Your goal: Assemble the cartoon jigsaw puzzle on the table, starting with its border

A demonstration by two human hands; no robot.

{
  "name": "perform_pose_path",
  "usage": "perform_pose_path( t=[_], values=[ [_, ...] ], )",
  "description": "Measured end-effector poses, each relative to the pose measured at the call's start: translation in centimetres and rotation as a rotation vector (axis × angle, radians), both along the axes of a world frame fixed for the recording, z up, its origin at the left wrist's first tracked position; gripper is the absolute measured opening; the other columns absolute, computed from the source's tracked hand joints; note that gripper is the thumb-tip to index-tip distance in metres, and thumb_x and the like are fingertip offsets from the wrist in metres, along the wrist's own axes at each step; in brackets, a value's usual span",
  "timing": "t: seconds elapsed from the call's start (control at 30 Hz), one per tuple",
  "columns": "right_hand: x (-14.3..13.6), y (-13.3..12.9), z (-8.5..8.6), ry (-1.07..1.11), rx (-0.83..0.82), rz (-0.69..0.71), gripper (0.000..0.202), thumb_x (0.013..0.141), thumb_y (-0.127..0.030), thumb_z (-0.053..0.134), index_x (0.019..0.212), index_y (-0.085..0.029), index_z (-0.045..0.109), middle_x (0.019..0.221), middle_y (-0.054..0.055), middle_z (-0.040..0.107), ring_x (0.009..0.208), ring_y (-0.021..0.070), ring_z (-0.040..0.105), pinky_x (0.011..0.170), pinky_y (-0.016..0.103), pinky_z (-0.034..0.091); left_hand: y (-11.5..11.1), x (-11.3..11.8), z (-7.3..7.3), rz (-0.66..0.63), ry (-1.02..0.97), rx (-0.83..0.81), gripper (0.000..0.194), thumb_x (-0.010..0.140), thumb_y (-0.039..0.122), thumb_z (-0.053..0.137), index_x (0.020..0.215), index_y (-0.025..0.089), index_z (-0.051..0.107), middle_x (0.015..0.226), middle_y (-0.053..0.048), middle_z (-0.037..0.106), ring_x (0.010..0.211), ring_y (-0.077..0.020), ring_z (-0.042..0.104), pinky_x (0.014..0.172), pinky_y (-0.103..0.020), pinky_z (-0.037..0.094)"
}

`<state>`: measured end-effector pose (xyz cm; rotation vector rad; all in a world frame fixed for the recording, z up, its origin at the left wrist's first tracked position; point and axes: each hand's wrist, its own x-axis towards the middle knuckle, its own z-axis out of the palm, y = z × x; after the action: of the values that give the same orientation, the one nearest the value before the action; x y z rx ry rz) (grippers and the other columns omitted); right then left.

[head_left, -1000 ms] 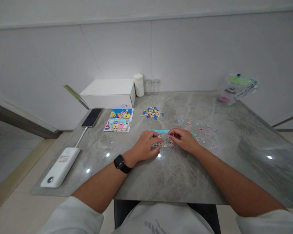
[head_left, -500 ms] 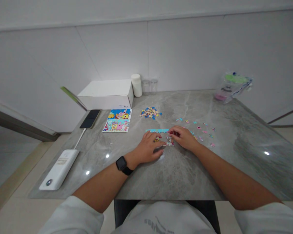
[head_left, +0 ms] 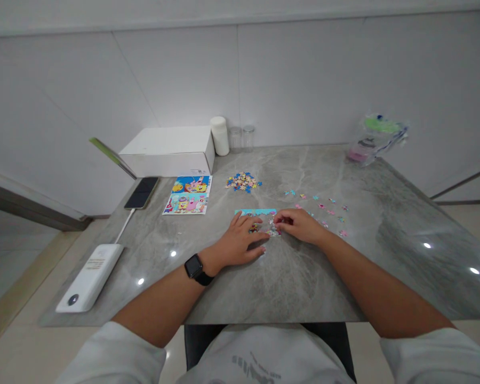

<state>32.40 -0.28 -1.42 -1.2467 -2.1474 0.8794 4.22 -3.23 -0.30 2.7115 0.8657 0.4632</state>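
Observation:
A partly assembled jigsaw puzzle point(head_left: 260, 212) lies in front of me, a light blue strip along its far edge. My left hand point(head_left: 242, 240) rests over its left side with the fingers spread, covering part of the picture. At the puzzle's right edge, my right hand point(head_left: 298, 224) is closed in a pinch on a small puzzle piece, mostly hidden by the fingertips. Loose puzzle pieces point(head_left: 321, 206) are scattered to the right of that hand. Farther back sits a heap of puzzle pieces point(head_left: 243, 182). A printed picture sheet point(head_left: 187, 204) with cartoon figures lies to the left.
On the left are a phone point(head_left: 142, 193) cabled to a white power bank point(head_left: 90, 277). Along the wall stand a white box point(head_left: 168, 152), a white bottle point(head_left: 220, 137) and two clear glasses point(head_left: 248, 138). A plastic bag point(head_left: 374, 140) sits at the back right corner.
The whole view has shifted slightly. My right hand stays at the puzzle's right edge, its fingers a little more curled in. My left hand still lies spread on the puzzle.

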Motion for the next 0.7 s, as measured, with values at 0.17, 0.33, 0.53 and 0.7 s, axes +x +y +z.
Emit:
perform_pose_path(
  t=[0.17,0.33,0.53,0.7],
  values=[
    [-0.31,0.08,-0.01,-0.033,-0.009,0.004,0.011,0.091,-0.028,0.067,0.092,-0.022,0.076,0.08,0.002,0.074,0.069,0.0159,0.062,0.069,0.028,0.044,0.06,-0.01,-0.11,0.008,0.017,-0.011,0.043,0.097,0.048,0.072,0.138,0.035,0.073,0.153,-0.012,0.056,0.144,-0.0338,0.049,0.13,-0.069,0.019],
    [-0.46,0.16,-0.16,-0.068,0.03,0.012,0.01,0.092,-0.027,0.068,0.092,-0.021,0.077,0.081,0.002,0.074,0.07,0.016,0.061,0.07,0.028,0.044,0.11,0.01,-0.26,0.015,0.03,-0.017,0.043,0.097,0.049,0.072,0.138,0.036,0.073,0.153,-0.011,0.056,0.145,-0.0342,0.048,0.13,-0.07,0.017],
    [-0.72,-0.01,-0.13,-0.146,0.148,0.0,0.008,0.091,-0.022,0.07,0.095,-0.021,0.077,0.088,0.004,0.073,0.077,0.0169,0.062,0.075,0.029,0.045,0.07,0.09,-0.13,0.014,0.02,-0.025,0.042,0.098,0.049,0.071,0.138,0.036,0.073,0.15,-0.011,0.057,0.143,-0.034,0.049,0.13,-0.071,0.018],
    [-0.9,-0.08,-0.46,-0.201,0.199,-0.011,0.01,0.091,-0.021,0.072,0.099,-0.022,0.078,0.094,0.005,0.072,0.081,0.0178,0.063,0.078,0.03,0.047,0.05,0.12,-0.08,0.011,0.016,-0.022,0.042,0.098,0.048,0.071,0.138,0.036,0.073,0.147,-0.011,0.058,0.141,-0.0334,0.05,0.129,-0.07,0.019]
  ],
)
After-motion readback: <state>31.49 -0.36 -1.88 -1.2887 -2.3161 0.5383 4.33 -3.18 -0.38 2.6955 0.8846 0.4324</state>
